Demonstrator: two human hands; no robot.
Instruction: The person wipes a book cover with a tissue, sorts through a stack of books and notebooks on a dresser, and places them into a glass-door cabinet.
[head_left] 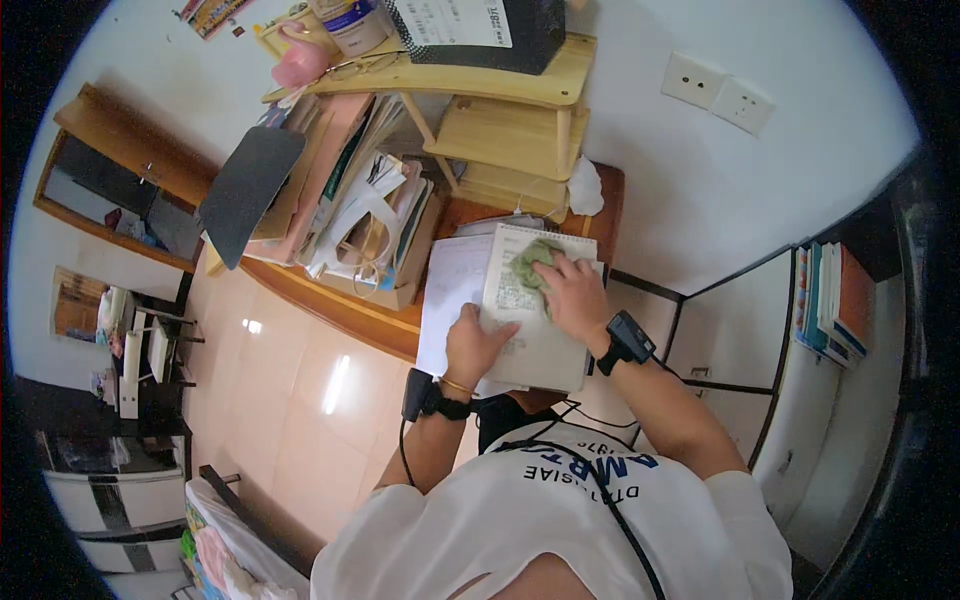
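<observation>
A wire-bound notebook [550, 355] with printing or writing on its page lies at the near edge of the wooden desk, over white paper sheets [450, 280]. My right hand [577, 295] presses a crumpled green cloth [535, 262] onto the notebook's upper part, fingers bent over it. The cloth covers some of the page. Across the notebook's left edge rests my left hand [473, 350], its thumb stretched out over the page and its fingers pointing away from me over the sheets. Black devices are strapped to both wrists.
Folders and papers [340, 190] stand in a box on the desk's left, beside a dark board [250, 190]. Behind rises a small wooden shelf [500, 135] carrying a pink flamingo figure [300, 60], a tub and a black box. A white crumpled item [586, 188] sits by the wall.
</observation>
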